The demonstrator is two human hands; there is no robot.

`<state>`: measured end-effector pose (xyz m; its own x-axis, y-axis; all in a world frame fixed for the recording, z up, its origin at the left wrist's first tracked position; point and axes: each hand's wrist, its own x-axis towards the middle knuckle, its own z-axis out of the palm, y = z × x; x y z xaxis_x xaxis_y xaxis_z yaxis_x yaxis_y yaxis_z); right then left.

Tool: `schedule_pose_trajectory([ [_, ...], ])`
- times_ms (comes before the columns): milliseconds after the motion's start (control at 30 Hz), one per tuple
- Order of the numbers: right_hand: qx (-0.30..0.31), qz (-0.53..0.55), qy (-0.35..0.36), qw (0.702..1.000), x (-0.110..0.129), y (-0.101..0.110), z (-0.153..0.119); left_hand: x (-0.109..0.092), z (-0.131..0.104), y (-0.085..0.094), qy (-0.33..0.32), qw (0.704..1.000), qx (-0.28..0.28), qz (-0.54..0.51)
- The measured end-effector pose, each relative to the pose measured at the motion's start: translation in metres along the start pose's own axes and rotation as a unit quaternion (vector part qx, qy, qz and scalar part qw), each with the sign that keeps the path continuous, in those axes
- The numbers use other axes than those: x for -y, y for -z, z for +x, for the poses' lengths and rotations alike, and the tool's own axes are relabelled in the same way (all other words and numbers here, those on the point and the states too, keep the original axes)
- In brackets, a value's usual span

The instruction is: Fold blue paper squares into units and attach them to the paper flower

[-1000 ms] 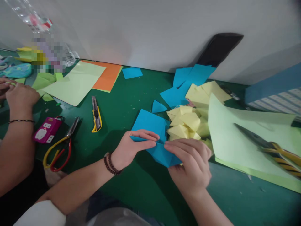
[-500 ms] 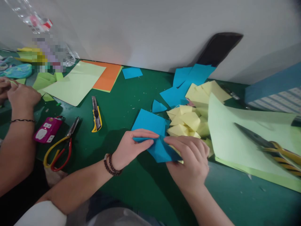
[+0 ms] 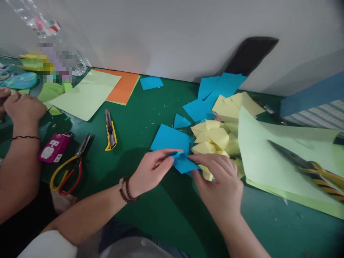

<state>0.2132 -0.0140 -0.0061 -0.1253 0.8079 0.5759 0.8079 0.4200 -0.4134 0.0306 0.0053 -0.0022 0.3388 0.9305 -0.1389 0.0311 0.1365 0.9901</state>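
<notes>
My left hand (image 3: 150, 172) and my right hand (image 3: 219, 182) meet over a small folded blue paper piece (image 3: 184, 163), which both pinch between fingertips just above the green table (image 3: 150, 118). A flat blue paper square (image 3: 170, 139) lies right behind it. Folded yellow paper pieces (image 3: 212, 138) are heaped to the right of my fingers. My left wrist wears a dark bead bracelet.
A yellow utility knife (image 3: 110, 130), yellow-red pliers (image 3: 70, 168) and a pink gadget (image 3: 53, 147) lie at left. Another person's hand (image 3: 24, 109) works at the far left. Light green sheets (image 3: 271, 161), scissors (image 3: 309, 166), blue squares (image 3: 212, 93) and orange paper (image 3: 123, 86) lie around.
The blue piece has been folded smaller and lifted slightly away from me. My fingers have closed in on it. The other person's hand shifted a little.
</notes>
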Motion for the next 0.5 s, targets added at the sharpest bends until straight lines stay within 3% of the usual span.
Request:
schedule_pose_trajectory([
  [100,0.004,-0.007,-0.003,1.0,-0.0008,-0.0009,0.0005,-0.0009,-0.0023,-0.0025,-0.03,0.999,0.018,0.002],
  [267,0.045,0.023,-0.026,0.998,0.0003,-0.0013,0.001,0.0012,-0.0014,-0.0052,-0.064,0.997,-0.004,0.044],
  [367,0.075,0.081,-0.067,0.992,0.0039,0.0012,0.0025,0.0012,0.0005,-0.0029,-0.062,0.995,0.009,0.072],
  [500,0.071,0.121,-0.135,0.981,0.0074,0.0049,0.0049,-0.0007,0.0023,-0.0006,-0.052,0.993,0.034,0.096],
])
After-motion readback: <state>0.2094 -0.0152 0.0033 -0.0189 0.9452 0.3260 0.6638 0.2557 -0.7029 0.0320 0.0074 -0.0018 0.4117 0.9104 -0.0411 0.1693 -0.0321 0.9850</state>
